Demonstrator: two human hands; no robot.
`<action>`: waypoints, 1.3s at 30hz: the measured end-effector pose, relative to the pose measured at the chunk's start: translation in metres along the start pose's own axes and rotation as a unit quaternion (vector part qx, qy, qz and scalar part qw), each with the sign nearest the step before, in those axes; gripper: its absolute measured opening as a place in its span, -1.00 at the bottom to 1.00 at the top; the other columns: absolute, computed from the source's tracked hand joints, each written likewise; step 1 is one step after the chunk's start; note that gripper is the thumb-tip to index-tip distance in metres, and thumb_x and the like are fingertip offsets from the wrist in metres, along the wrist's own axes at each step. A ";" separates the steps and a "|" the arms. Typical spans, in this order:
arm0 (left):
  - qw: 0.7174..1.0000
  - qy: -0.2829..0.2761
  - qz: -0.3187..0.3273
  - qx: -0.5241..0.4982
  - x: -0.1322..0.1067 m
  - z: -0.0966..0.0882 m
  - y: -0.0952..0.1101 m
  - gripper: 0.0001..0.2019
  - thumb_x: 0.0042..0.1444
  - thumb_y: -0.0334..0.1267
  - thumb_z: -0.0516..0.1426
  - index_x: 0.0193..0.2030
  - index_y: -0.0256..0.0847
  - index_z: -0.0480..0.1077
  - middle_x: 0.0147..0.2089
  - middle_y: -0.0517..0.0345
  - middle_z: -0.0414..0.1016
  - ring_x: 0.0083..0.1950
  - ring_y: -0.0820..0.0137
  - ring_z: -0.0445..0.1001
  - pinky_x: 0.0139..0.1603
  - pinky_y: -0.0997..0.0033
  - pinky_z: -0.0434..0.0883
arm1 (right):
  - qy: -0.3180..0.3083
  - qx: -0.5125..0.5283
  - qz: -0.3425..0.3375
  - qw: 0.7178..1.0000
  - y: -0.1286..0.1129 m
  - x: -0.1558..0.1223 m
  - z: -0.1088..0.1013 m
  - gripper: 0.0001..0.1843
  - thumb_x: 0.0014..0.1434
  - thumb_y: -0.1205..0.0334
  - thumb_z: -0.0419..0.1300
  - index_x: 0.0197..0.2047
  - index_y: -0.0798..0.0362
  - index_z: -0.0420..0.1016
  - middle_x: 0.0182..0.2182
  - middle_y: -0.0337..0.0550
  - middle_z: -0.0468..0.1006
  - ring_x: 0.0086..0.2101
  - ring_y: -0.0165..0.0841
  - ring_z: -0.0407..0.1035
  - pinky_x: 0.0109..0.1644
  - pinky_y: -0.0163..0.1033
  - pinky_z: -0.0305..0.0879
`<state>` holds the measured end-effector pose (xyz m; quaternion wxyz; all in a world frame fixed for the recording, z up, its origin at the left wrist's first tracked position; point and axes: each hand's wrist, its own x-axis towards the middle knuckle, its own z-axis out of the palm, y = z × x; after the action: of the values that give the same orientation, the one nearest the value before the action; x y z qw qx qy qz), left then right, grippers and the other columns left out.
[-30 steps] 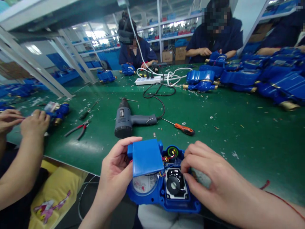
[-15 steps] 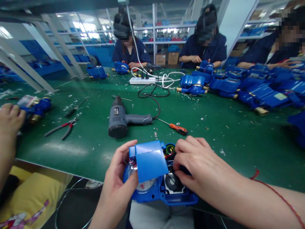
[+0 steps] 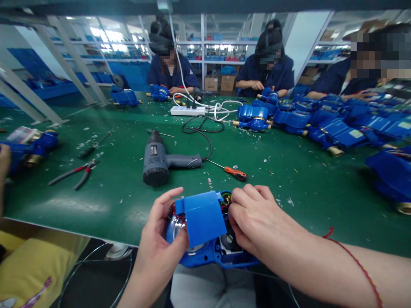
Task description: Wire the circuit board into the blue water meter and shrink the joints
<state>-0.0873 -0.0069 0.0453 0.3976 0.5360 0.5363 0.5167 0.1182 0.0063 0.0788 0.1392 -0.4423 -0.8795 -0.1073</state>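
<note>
A blue water meter [image 3: 201, 259] with a round dial sits at the near edge of the table, its blue flap [image 3: 205, 220] covering part of the dial. My left hand [image 3: 163, 239] grips its left side, thumb in front and fingers behind. Over the right-hand compartment, my right hand [image 3: 257, 211] has its fingers bunched together; whatever is between them is hidden. Beside those fingertips show thin wires [image 3: 226, 199] in a round opening. A black round part [image 3: 228, 241] lies below them, partly covered by the hand.
A grey heat gun [image 3: 156, 160], an orange screwdriver [image 3: 236, 173] and red-grey pliers [image 3: 75, 173] lie beyond my hands. A power strip [image 3: 188, 111] is farther back. Many blue meters [image 3: 340, 130] crowd the right. Co-workers sit opposite; another person's hand [image 3: 4, 164] is at left.
The view has tilted up and turned slightly right. My right hand has shifted slightly left over the compartment, covering more of the black part. The neighbour's hand has moved toward the left edge.
</note>
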 end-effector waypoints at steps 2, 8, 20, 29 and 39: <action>1.000 -0.002 -0.006 0.006 0.000 -0.001 0.000 -0.45 -0.02 -0.35 0.24 0.15 -0.05 0.28 -0.15 0.16 0.52 -0.18 0.37 0.53 -0.16 0.49 0.43 | 0.009 -0.015 -0.006 1.000 -0.001 -0.001 0.001 -0.77 -0.02 0.35 0.32 -0.51 0.08 0.31 -0.47 -0.18 0.28 -0.39 -0.29 0.04 -0.28 -0.15 -0.13; 0.999 -0.006 -0.032 -0.004 -0.002 -0.001 0.001 -0.40 -0.08 -0.37 0.26 0.15 -0.03 0.27 -0.06 0.15 0.53 -0.16 0.37 0.54 -0.20 0.50 0.45 | -0.011 0.025 0.017 0.999 0.004 -0.002 -0.012 -0.86 0.09 0.40 0.23 -0.46 0.09 0.34 -0.42 -0.18 0.31 -0.37 -0.29 0.10 -0.25 -0.14 -0.05; 0.992 0.051 -0.091 -0.066 -0.003 0.007 0.006 -0.47 -0.21 -0.29 0.36 -0.02 -0.05 0.42 -0.13 0.18 0.55 -0.07 0.29 0.53 -0.21 0.55 0.44 | -0.059 0.291 0.117 0.948 0.026 -0.006 -0.022 -0.84 0.11 0.49 0.19 -0.45 0.09 0.46 -0.31 -0.20 0.37 -0.25 -0.35 0.19 -0.19 -0.22 0.05; 0.993 0.073 -0.080 -0.048 -0.004 0.006 0.001 -0.52 -0.16 -0.27 0.33 -0.02 -0.11 0.43 -0.04 0.12 0.52 -0.10 0.29 0.49 -0.31 0.56 0.40 | -0.081 0.139 -0.019 0.987 0.014 0.007 -0.015 -0.78 0.15 0.27 0.23 -0.52 0.09 0.39 -0.43 -0.16 0.32 -0.35 -0.32 0.08 -0.27 -0.14 -0.11; 0.997 0.063 -0.050 -0.011 0.000 -0.001 -0.004 -0.48 -0.24 -0.33 0.36 -0.04 -0.10 0.44 -0.08 0.14 0.54 -0.10 0.30 0.51 -0.25 0.56 0.44 | -0.139 0.071 -0.070 0.985 0.007 0.013 -0.022 -0.78 -0.04 0.18 0.30 -0.54 0.10 0.37 -0.50 -0.08 0.31 -0.36 -0.28 0.14 -0.24 -0.10 0.01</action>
<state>-0.0893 -0.0069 0.0412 0.3940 0.4708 0.5808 0.5346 0.1199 0.0136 0.1045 0.0391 -0.3790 -0.9245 0.0084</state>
